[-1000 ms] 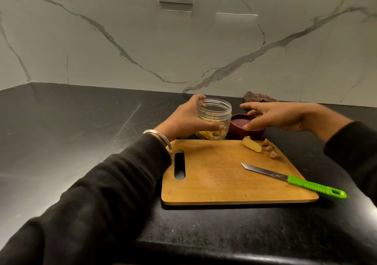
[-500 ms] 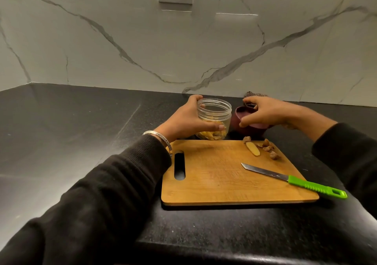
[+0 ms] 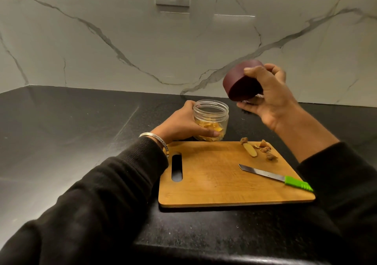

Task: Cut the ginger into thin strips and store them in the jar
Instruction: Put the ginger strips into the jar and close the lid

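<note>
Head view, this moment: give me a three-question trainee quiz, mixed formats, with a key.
1. True or false: the knife lies on the cutting board, with no hand on it.
2. Which hand holds the maroon lid? A) left B) right C) neither
3. Fill in: the left hand grips the clear ___.

Key
1. True.
2. B: the right hand holds it up above the counter, tilted.
3. Jar; it is open and has yellowish ginger pieces inside.
</note>
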Demonstrator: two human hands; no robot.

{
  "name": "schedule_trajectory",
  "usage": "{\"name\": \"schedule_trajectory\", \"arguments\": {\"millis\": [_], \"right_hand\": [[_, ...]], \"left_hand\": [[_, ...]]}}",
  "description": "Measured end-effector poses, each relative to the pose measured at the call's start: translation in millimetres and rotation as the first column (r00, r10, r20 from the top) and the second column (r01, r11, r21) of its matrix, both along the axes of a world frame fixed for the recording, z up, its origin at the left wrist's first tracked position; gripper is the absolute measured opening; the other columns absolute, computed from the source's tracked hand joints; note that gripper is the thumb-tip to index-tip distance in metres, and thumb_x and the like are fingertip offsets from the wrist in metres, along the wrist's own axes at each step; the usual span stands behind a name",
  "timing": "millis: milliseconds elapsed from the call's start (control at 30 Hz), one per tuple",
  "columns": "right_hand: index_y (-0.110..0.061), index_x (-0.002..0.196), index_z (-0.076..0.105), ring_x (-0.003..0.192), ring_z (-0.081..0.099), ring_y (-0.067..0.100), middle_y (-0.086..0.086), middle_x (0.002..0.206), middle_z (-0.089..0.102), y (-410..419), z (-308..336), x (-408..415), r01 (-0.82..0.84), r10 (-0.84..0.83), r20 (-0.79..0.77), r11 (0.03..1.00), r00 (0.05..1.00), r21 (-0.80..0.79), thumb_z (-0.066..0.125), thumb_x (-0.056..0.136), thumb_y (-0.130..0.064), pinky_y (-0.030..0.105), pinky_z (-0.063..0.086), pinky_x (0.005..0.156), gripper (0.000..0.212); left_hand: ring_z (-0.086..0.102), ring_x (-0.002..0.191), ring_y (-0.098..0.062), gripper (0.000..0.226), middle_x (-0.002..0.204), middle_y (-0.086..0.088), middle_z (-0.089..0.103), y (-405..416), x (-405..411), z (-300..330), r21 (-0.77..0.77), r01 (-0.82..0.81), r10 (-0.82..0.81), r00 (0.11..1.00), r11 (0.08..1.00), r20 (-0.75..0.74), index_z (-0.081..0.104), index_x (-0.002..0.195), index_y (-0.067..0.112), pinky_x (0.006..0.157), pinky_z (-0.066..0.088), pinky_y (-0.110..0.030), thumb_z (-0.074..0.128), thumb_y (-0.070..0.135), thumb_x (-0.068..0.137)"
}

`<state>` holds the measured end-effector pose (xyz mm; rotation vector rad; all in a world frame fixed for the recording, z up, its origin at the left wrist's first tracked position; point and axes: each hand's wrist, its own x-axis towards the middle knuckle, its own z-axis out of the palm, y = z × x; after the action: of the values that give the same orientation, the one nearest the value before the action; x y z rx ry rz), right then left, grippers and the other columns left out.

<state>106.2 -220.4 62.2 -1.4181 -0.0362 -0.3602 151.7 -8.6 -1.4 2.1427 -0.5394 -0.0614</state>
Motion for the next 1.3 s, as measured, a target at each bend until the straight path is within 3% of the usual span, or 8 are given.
{"name": "schedule_trajectory", "arguments": {"millis": [167,333,500,667,900,1033,1167,1300], "right_hand": [[-0.023,0.134,0.039,0.116,0.059,0.026,0.008,0.128,0.053,15,-17,1,0.022,-0.023,0.067,0.999,0.997,0.027,0.079,0.082,-0.032,0.044,0.052,0.094,0.067],[-0.021,0.111,0.047,0.099,0.06,0.014,0.001,0.11,0.058,21,-30,-1,0.152,-0.105,0.165,0.939,0.981,-0.309,0.085,0.075,-0.038,0.021,0.051,0.071,0.055],[-0.021,0.092,0.053,0.095,0.063,0.021,0.009,0.106,0.063,20,-38,1,0.119,-0.038,0.187,0.887,0.982,-0.446,0.085,0.075,-0.039,0.031,0.057,0.073,0.04],[-0.017,0.104,0.055,0.103,0.061,0.024,0.009,0.114,0.059,16,-38,1,-0.004,0.096,0.165,0.872,0.982,-0.489,0.083,0.074,-0.044,0.026,0.057,0.073,0.049],[-0.039,0.142,0.042,0.125,0.054,0.025,0.003,0.138,0.046,1,-26,-6,-0.274,0.323,0.086,0.895,0.943,-0.351,0.083,0.063,-0.04,0.041,0.053,0.101,0.089],[-0.021,0.152,0.04,0.126,0.058,0.023,0.005,0.143,0.05,-1,-21,-9,-0.398,0.429,0.14,0.895,0.892,-0.204,0.08,0.066,-0.026,0.033,0.052,0.099,0.094],[-0.02,0.149,0.045,0.124,0.059,0.022,0.005,0.14,0.057,1,-20,-5,-0.326,0.363,0.069,0.894,0.929,-0.308,0.084,0.068,-0.037,0.037,0.052,0.101,0.092],[-0.024,0.14,0.052,0.109,0.067,0.022,0.003,0.125,0.065,8,-20,-6,-0.224,0.212,-0.076,0.87,0.974,-0.44,0.08,0.067,-0.064,0.032,0.057,0.079,0.088]], "left_hand": [[0.055,0.118,-0.009,0.097,0.128,0.009,0.056,-2,-1,-1,-0.057,0.017,-0.016,0.999,0.998,0.031,0.034,0.141,0.023,0.105,0.048,-0.035,0.092,0.038,0.064],[0.06,0.115,-0.012,0.092,0.125,0.005,0.058,-2,0,0,-0.2,0.05,-0.044,0.998,0.979,0.036,0.035,0.138,0.024,0.1,0.053,-0.038,0.091,0.033,0.066],[0.064,0.11,-0.015,0.084,0.123,0.0,0.06,-3,-3,2,-0.308,0.097,-0.092,0.995,0.946,0.031,0.035,0.142,0.022,0.093,0.057,-0.034,0.085,0.019,0.075],[0.066,0.109,-0.013,0.083,0.127,-0.002,0.06,-2,-3,5,-0.365,0.122,-0.121,0.992,0.923,0.025,0.035,0.147,0.022,0.084,0.057,-0.024,0.082,0.019,0.079],[0.064,0.116,-0.03,0.088,0.13,-0.013,0.062,3,-13,17,-0.481,0.258,-0.346,0.933,0.838,-0.103,0.044,0.143,0.022,0.093,0.056,-0.042,0.087,0.042,0.069],[0.068,0.107,-0.032,0.089,0.118,-0.015,0.07,4,-22,21,-0.6,0.26,-0.453,0.87,0.757,-0.195,0.053,0.131,0.018,0.085,0.058,-0.04,0.085,0.06,0.06],[0.068,0.107,-0.032,0.082,0.121,-0.015,0.068,6,-20,24,-0.619,0.238,-0.414,0.897,0.748,-0.156,0.052,0.133,0.016,0.083,0.059,-0.042,0.082,0.055,0.067],[0.071,0.104,-0.026,0.066,0.125,-0.012,0.062,1,-20,21,-0.524,0.129,-0.232,0.963,0.842,-0.135,0.048,0.133,0.022,0.079,0.059,-0.042,0.082,0.033,0.078]]}}
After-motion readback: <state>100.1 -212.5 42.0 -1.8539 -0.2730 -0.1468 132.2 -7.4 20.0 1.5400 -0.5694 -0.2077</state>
